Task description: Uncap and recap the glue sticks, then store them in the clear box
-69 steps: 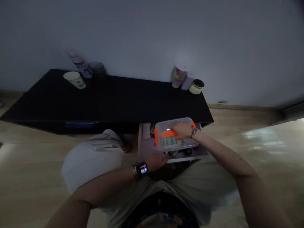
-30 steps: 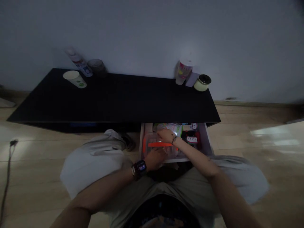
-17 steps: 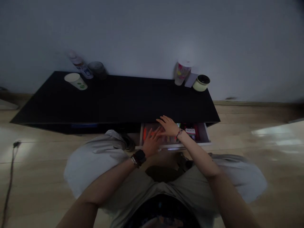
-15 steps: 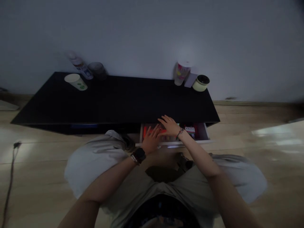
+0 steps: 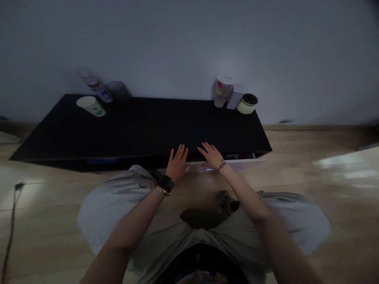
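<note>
A white-fronted drawer (image 5: 233, 162) juts only slightly from under the black top of a low cabinet (image 5: 154, 126). My left hand (image 5: 177, 162), with a dark watch on its wrist, is at the drawer's left end, fingers stretched toward the cabinet's front edge. To its right, my right hand (image 5: 212, 156) lies over the drawer front, fingers spread, with a thin bracelet on the wrist. Neither hand holds anything. Whether the left fingers touch the cabinet top I cannot tell. Most of the drawer's contents are hidden under the top.
On the cabinet's left stand a paper cup (image 5: 91, 106), a bottle (image 5: 97, 87) and a dark round container (image 5: 118, 90). A patterned plastic cup (image 5: 222, 92), a pale box (image 5: 235, 98) and a cream pot (image 5: 247, 104) stand at the right. A cable (image 5: 13, 225) lies on the floor.
The drawer has slid inward, covering the red things inside. My left hand has moved left and up, away from my right hand, which has stayed at the drawer front.
</note>
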Tool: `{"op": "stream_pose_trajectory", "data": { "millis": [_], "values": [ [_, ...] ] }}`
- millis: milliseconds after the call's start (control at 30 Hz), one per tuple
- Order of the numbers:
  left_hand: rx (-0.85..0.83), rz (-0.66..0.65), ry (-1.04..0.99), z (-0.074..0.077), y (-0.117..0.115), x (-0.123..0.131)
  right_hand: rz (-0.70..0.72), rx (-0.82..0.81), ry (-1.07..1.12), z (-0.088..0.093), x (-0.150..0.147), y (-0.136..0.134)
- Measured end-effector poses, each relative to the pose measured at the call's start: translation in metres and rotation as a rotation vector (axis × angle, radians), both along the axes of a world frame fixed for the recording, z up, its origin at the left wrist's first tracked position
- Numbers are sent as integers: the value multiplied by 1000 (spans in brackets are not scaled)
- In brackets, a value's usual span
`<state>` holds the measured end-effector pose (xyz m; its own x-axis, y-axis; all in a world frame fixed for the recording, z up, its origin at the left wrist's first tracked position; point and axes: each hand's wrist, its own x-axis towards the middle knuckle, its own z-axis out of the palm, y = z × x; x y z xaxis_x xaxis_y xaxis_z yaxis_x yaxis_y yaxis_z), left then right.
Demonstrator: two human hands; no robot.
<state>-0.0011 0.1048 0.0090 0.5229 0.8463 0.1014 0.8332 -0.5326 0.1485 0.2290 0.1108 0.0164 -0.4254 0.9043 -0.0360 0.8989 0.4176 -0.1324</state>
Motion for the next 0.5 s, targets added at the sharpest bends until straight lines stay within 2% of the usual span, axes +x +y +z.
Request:
{"op": "stream_pose_trajectory", "data": {
  "millis": [200,500],
  "values": [
    [17,9,-8,-7,14,-6,-19,70,34,-2,0,2],
    [73,-9,-94,-19,26,-13,-71,150,105,-20,-3,7]
  ]
}}
